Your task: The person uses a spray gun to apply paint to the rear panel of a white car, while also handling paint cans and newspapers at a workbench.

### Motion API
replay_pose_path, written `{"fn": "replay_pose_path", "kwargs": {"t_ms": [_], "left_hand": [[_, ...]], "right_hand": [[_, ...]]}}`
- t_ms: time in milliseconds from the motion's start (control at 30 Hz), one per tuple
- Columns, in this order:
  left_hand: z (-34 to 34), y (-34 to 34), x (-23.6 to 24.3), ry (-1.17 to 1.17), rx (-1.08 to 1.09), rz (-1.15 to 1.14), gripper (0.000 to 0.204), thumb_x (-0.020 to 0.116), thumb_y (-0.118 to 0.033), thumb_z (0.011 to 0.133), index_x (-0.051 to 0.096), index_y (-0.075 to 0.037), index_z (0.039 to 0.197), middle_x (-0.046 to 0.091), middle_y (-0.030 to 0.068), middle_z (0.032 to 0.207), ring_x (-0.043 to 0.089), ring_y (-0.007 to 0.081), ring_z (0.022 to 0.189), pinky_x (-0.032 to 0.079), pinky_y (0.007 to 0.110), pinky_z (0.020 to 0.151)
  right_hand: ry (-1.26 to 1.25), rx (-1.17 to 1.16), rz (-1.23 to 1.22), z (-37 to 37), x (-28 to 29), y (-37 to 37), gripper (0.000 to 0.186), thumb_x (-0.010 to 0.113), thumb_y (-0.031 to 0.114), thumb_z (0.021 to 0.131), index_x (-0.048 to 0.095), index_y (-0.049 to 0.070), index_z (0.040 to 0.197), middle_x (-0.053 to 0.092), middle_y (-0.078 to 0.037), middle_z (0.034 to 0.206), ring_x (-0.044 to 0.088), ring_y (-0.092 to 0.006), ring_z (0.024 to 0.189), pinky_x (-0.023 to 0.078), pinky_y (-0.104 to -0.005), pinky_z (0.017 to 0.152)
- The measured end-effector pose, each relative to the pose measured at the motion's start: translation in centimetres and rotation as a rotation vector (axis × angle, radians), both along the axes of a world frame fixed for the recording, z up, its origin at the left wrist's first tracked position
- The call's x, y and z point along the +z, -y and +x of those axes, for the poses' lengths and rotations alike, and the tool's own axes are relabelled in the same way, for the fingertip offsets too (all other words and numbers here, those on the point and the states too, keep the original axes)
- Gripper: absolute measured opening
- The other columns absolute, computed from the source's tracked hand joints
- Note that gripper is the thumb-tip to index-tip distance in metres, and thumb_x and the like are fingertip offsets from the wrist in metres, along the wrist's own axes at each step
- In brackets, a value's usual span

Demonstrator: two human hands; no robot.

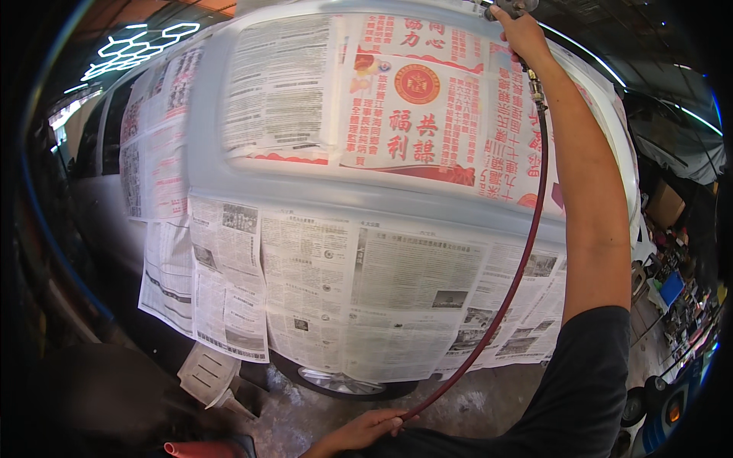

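My right hand (pixel 524 37) is raised high at the top right, closed around a spray gun (pixel 516 8) that is partly cut off by the upper edge. A dark red air hose (pixel 527 258) hangs from the metal fitting (pixel 535 90) below that hand. It curves down to my left hand (pixel 365 429), whose fingers are closed on it at the bottom. In front of me stands a vehicle with grey-white bodywork (pixel 305 180). Printed newspaper sheets (pixel 416 282) cover its lower side, and more sheets (pixel 416 107) cover the windows.
A wheel (pixel 340 382) shows beneath the paper. Beside it stands a pale plastic stool (pixel 208 372), with a red cone-like object (pixel 200 449) nearer me. Clutter (pixel 676 298) fills the right side. Hexagonal lights (pixel 137 49) glow overhead at left.
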State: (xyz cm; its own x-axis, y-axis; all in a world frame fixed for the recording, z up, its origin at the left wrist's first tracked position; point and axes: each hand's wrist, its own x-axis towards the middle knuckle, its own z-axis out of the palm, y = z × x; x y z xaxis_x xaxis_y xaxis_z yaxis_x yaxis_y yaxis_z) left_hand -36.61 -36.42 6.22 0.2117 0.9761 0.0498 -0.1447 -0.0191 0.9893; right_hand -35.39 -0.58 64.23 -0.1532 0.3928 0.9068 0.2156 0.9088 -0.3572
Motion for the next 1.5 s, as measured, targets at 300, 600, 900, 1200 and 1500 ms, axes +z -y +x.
{"fn": "replay_pose_path", "kwargs": {"t_ms": [300,600,900,1200,1500], "left_hand": [[-2.6,2.6,0.4,0.045,0.040,0.026,0.042,0.044,-0.029,0.106,0.056,-0.004,0.137,0.055,-0.0007,0.089,0.050,0.0105,0.087,0.043,0.026,0.087],[-5.1,4.3,-0.1,0.064,0.063,0.043,0.041,0.043,-0.029,0.106,0.055,-0.005,0.138,0.053,-0.0012,0.088,0.050,0.0100,0.086,0.042,0.025,0.085],[-7.1,5.6,-0.5,0.085,0.094,0.027,0.043,0.044,-0.032,0.106,0.055,-0.004,0.137,0.060,0.0038,0.097,0.057,0.0159,0.094,0.044,0.029,0.089],[-8.0,7.9,1.6,0.106,0.289,0.132,0.035,0.051,-0.037,0.102,0.061,-0.004,0.098,0.056,-0.0015,0.083,0.051,0.0102,0.079,0.042,0.025,0.073],[-8.0,8.5,2.0,0.169,0.309,0.071,0.033,0.052,-0.036,0.102,0.061,-0.005,0.097,0.055,-0.0015,0.082,0.050,0.0106,0.078,0.041,0.026,0.073]], "right_hand": [[0.073,-0.026,0.031,-5.3,0.7,3.3,0.035,0.058,0.040,0.094,0.070,0.008,0.102,0.056,-0.007,0.062,0.050,-0.0184,0.042,0.043,-0.0354,0.039],[0.139,-0.048,0.092,-10.6,1.7,5.3,0.062,0.059,0.056,0.091,0.059,-0.006,0.091,0.058,-0.008,0.069,0.051,-0.0130,0.046,0.045,-0.0306,0.041],[0.194,-0.033,0.102,-16.6,2.2,7.7,0.066,0.058,0.059,0.091,0.057,-0.006,0.080,0.052,-0.007,0.058,0.046,-0.0147,0.038,0.043,-0.0315,0.038],[0.220,0.051,0.133,-21.4,1.6,10.7,0.068,0.058,0.058,0.092,0.059,-0.008,0.080,0.054,-0.009,0.056,0.047,-0.0160,0.036,0.044,-0.0321,0.039],[0.180,0.120,0.125,-23.7,1.7,12.9,0.046,0.056,0.046,0.095,0.069,0.002,0.095,0.055,-0.008,0.059,0.049,-0.0194,0.040,0.042,-0.0357,0.039]]}}
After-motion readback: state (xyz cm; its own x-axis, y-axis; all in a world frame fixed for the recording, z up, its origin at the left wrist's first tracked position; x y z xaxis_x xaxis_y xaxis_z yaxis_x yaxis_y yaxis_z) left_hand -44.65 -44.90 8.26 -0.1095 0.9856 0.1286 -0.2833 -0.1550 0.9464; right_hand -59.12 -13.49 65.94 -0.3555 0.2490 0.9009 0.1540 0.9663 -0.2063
